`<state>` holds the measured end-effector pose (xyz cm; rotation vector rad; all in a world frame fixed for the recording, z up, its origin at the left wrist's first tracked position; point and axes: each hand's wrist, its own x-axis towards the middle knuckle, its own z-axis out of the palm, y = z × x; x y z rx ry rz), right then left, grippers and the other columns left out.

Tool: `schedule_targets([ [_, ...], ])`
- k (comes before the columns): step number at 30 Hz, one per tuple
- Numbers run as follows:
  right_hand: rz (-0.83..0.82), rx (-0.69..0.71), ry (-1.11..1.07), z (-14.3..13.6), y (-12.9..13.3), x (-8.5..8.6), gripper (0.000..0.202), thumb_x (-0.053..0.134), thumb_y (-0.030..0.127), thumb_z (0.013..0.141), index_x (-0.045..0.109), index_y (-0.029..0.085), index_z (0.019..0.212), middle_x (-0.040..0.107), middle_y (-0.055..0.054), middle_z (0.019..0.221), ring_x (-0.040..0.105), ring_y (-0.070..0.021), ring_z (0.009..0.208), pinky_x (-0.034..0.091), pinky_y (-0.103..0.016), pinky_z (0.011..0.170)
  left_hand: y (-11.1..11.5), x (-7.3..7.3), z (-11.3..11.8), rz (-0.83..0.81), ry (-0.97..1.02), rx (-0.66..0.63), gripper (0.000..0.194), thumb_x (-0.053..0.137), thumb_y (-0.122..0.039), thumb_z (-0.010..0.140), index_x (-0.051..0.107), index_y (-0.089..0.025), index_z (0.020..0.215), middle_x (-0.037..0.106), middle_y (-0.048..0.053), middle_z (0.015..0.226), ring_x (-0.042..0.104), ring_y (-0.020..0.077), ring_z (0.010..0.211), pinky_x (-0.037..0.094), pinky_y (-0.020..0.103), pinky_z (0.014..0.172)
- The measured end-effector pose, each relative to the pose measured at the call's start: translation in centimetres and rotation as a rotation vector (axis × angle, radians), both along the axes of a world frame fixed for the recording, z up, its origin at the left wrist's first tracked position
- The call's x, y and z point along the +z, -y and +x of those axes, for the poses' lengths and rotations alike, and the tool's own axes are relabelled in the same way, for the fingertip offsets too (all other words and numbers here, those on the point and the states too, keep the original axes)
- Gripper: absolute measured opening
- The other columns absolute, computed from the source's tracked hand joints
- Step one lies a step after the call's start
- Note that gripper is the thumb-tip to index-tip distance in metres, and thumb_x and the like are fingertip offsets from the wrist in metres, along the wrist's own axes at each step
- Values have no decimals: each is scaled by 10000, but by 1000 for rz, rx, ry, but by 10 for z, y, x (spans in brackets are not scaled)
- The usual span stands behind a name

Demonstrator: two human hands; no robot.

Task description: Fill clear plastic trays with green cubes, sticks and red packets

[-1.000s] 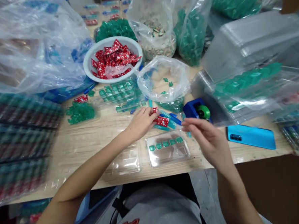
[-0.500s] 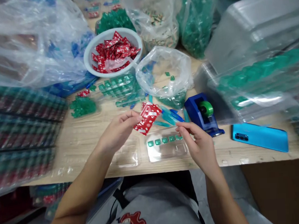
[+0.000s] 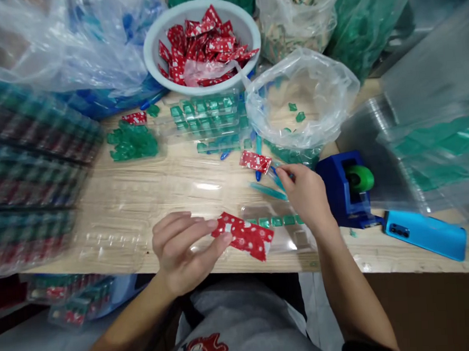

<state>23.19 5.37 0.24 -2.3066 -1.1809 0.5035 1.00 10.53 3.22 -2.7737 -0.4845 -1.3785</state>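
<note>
My left hand [image 3: 189,250] pinches one end of a red packet with white dots [image 3: 244,236] between thumb and fingers. That packet hangs above a clear plastic blister tray [image 3: 298,240], which holds a row of green gem-like pieces [image 3: 276,221]. My right hand [image 3: 303,192] is closed at the loose blue sticks, its fingertips on a dark blue plastic stick [image 3: 274,170]. Just left of those fingertips lies another red packet [image 3: 255,161]. Light blue sticks [image 3: 268,190] lie below it.
A pale bowl [image 3: 151,59] of red packets stands at the back. Near it are an open clear bag [image 3: 344,92] and filled trays [image 3: 207,113]. A blue tape dispenser [image 3: 341,190] and blue phone [image 3: 427,235] sit right. Stacked filled trays [image 3: 28,183] line the left; green pieces [image 3: 133,142] form a pile.
My left hand has brought its red packet down toward the table's front edge. My right hand has moved from the tray up to the blue sticks. The camera view has shifted.
</note>
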Motion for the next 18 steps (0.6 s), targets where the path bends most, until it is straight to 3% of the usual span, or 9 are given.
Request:
schedule_targets([
  [5, -116, -30, 41, -2, -30, -8, 248, 572, 287, 859, 707, 146, 1012, 708, -112, 855, 646, -268, 790, 409, -328, 662, 2, -16, -14, -18, -27, 87, 192, 674, -74, 788, 570, -226, 734, 535, -11, 831, 513, 129, 732, 506, 274, 709],
  [9, 24, -100, -75, -1, -34, -9, 124, 603, 210, 807, 700, 154, 862, 679, -55, 737, 607, -196, 685, 388, -296, 634, 1, -14, -16, -12, -34, 63, 217, 679, -33, 765, 593, -231, 749, 555, -6, 837, 528, 129, 735, 518, 285, 718],
  [13, 246, -155, -383, 2, -5, 5, 100, 629, 247, 759, 645, 171, 697, 603, 5, 617, 505, -119, 560, 360, -251, 553, -1, -10, -16, -84, -5, 73, 203, 664, -47, 780, 582, -224, 723, 549, -1, 826, 527, 139, 748, 516, 297, 716],
  [16, 356, -190, -687, 2, 27, 23, 110, 672, 275, 736, 633, 184, 689, 586, 26, 631, 475, -83, 549, 358, -214, 526, 3, -10, -16, -64, 15, 31, 194, 676, -52, 764, 601, -228, 731, 562, 2, 817, 527, 149, 756, 509, 297, 715],
  [18, 394, -213, -861, 0, 46, 37, 106, 686, 280, 741, 637, 194, 705, 587, 33, 639, 485, -73, 553, 369, -199, 524, 8, -11, -15, -203, 6, 64, 217, 709, -63, 734, 609, -254, 711, 565, -24, 788, 523, 134, 735, 499, 279, 728],
])
